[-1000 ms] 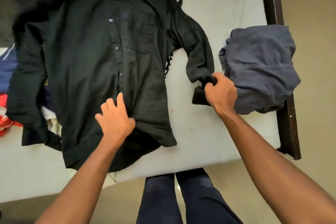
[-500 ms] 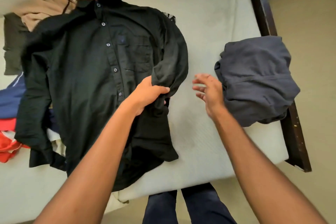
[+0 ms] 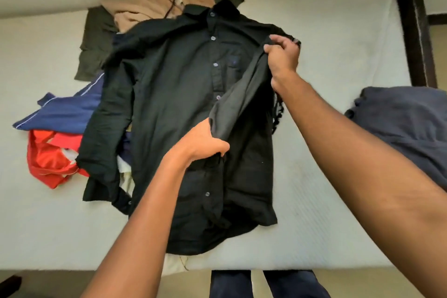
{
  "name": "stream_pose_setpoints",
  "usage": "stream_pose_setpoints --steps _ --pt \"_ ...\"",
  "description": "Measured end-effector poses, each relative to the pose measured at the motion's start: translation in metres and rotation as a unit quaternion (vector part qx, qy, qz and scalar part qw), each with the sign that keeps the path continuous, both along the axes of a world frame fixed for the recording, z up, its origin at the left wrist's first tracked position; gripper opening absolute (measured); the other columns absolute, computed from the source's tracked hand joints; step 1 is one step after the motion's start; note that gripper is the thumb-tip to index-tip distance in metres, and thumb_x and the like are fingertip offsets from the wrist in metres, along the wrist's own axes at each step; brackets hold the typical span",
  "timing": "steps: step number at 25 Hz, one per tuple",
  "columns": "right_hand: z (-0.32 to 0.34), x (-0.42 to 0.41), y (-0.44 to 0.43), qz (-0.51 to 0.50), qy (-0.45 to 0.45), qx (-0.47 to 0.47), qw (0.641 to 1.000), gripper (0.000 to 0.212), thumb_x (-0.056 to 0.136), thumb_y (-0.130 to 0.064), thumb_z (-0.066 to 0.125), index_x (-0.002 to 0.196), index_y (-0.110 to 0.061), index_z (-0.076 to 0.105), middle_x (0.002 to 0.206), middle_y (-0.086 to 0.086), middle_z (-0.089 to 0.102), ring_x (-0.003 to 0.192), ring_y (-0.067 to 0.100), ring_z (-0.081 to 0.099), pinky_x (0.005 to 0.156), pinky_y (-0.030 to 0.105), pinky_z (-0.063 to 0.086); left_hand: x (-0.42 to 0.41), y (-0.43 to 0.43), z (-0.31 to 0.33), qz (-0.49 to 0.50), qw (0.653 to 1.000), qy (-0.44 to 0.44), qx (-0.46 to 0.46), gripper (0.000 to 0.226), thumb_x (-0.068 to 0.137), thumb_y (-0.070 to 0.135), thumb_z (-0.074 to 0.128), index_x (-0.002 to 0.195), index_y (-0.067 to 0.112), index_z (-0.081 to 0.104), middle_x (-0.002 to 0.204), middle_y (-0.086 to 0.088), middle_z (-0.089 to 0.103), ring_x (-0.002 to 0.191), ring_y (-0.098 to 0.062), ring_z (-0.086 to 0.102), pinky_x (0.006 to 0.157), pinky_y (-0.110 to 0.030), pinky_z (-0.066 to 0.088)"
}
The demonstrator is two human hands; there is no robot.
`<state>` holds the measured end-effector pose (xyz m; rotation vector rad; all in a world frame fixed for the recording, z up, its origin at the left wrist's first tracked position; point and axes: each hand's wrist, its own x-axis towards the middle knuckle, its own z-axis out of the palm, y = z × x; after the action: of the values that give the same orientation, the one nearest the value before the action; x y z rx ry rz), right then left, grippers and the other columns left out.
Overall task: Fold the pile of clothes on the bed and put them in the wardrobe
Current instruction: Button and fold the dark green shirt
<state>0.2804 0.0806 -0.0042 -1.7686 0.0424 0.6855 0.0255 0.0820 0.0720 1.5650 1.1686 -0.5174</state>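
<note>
A black button-up shirt lies front up across the white mattress, partly over the pile. Its right sleeve is folded in over the chest. My left hand grips that sleeve near the cuff, above the shirt's middle. My right hand pinches the same sleeve up at the shoulder. Under and beside the shirt lie a tan garment, an olive one, a navy one with a white stripe and a red one.
A folded grey-blue garment sits at the mattress's right edge. The dark wooden bed frame runs along the right side, with beige floor beyond. My dark trouser legs stand against the near edge of the bed.
The sleeve has been carried in over the shirt's front. My right hand moved from open air beside the shirt up to grip the shoulder; my left hand keeps its hold on the cuff end.
</note>
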Motion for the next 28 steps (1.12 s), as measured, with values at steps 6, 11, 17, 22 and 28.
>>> stream_pose_setpoints --steps 6,11,17,22,28 --pt "-0.023 -0.049 0.053 0.232 -0.041 -0.109 0.966 0.069 0.090 -0.052 0.060 0.153 -0.030 0.043 0.097 -0.012 0.066 0.100 0.021 0.070 0.087 0.036 0.058 -0.100 0.085 -0.036 0.294 0.921 -0.113 -0.228 0.039 0.086 0.039 0.062 0.108 0.007 0.068 0.095 -0.018 0.071 0.072 -0.027 0.069 0.073 -0.032 0.057" --pt "-0.052 -0.089 -0.031 0.090 -0.142 -0.148 0.975 0.064 0.086 -0.035 0.073 0.144 -0.023 0.052 0.100 0.000 0.064 0.097 0.015 0.062 0.099 0.033 0.048 -0.127 0.083 -0.083 0.084 0.991 0.098 -0.046 0.071 0.064 0.079 0.071 0.124 0.044 0.054 0.125 0.009 0.063 0.114 -0.019 0.060 0.094 -0.040 0.047" --pt "-0.069 -0.168 -0.211 0.213 0.086 -0.183 0.956 0.059 0.085 -0.039 0.080 0.137 -0.033 0.052 0.119 -0.013 0.066 0.107 0.007 0.066 0.093 0.027 0.051 -0.090 0.031 -0.071 0.020 0.901 -0.003 0.433 0.065 0.081 0.043 0.070 0.139 0.022 0.048 0.130 -0.010 0.051 0.119 -0.034 0.049 0.095 -0.047 0.043" --pt "-0.059 -0.178 -0.289 0.238 0.091 -0.251 0.934 0.028 0.092 -0.027 0.075 0.117 -0.017 0.070 0.108 -0.006 0.072 0.100 0.016 0.069 0.083 0.029 0.054 -0.042 -0.038 -0.087 -0.246 0.894 -0.163 0.337 0.055 0.083 0.041 0.063 0.136 0.028 0.058 0.139 -0.007 0.054 0.128 -0.033 0.049 0.092 -0.052 0.051" --pt "-0.039 -0.197 -0.355 0.182 0.005 -0.307 0.934 0.015 0.101 -0.033 0.061 0.100 -0.018 0.063 0.080 -0.005 0.068 0.070 0.009 0.061 0.063 0.027 0.043 -0.075 -0.092 -0.126 -0.370 0.874 0.019 0.314 0.095 0.083 0.041 0.065 0.160 0.034 0.009 0.169 -0.007 -0.002 0.155 -0.030 0.000 0.119 -0.059 0.020"
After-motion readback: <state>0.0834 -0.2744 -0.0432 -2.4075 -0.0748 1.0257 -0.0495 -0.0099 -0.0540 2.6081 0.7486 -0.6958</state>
